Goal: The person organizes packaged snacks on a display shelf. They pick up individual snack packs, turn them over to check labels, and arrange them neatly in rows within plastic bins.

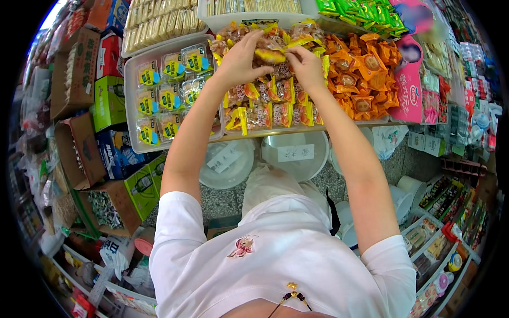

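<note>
My right hand [308, 67] pinches one end of a small snack packet with a yellow wrapper [270, 55] between thumb and fingers. My left hand [240, 59] is at the packet's other side, thumb spread from the fingers, which lie over the packets at the back. Below both hands is a tray of clear packets with yellow ends [278, 115], set in rows at the front and heaped behind. Left of it, a translucent plastic tray [133, 99] holds clear boxes with yellow and blue labels [171, 97]. To the right lies a pile of orange-wrapped round snacks [364, 75].
Trays of pale wrapped sticks [163, 24] and green packets [364, 16] stand behind. A pink display card [409, 87] rises at right. Under the counter edge are lidded round tubs [294, 165]. Cardboard boxes [75, 71] line the left; divided bins [427, 234] lie lower right.
</note>
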The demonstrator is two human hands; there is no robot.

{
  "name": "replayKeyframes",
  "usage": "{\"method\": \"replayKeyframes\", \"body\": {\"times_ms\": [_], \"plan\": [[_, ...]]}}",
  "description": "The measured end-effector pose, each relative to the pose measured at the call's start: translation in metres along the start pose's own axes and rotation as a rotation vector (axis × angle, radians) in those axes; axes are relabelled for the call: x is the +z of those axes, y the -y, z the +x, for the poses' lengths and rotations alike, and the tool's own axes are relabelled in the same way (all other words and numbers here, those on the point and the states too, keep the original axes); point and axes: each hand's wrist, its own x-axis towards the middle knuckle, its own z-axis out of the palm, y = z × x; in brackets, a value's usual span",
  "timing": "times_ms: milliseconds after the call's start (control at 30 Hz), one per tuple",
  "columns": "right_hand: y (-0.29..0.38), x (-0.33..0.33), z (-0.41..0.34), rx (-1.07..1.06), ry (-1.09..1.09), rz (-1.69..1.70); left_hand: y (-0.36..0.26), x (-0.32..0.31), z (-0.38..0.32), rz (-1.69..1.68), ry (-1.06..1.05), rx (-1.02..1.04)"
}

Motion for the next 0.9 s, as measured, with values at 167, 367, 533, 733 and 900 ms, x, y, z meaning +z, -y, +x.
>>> {"method": "replayKeyframes", "body": {"times_ms": [167, 367, 533, 733, 900], "plan": [[-0.007, -0.006, -0.004, 0.228, 0.036, 0.158, 0.002, 0.011, -0.011, 0.348, 0.075, 0.060], [-0.008, 0.007, -0.002, -0.136, 0.099, -0.225, 0.007, 0.012, -0.019, 0.233, 0.004, 0.078], [0.012, 0.020, 0.001, -0.258, 0.211, -0.462, 0.003, -0.003, -0.022, 0.325, -0.088, 0.202], [0.016, 0.030, 0.005, -0.231, 0.257, -0.395, 0.009, -0.031, -0.051, 0.161, -0.293, -0.383], [0.029, 0.044, -0.002, -0.244, 0.325, -0.710, 0.021, -0.035, -0.046, -0.093, -0.095, -0.355]]}}
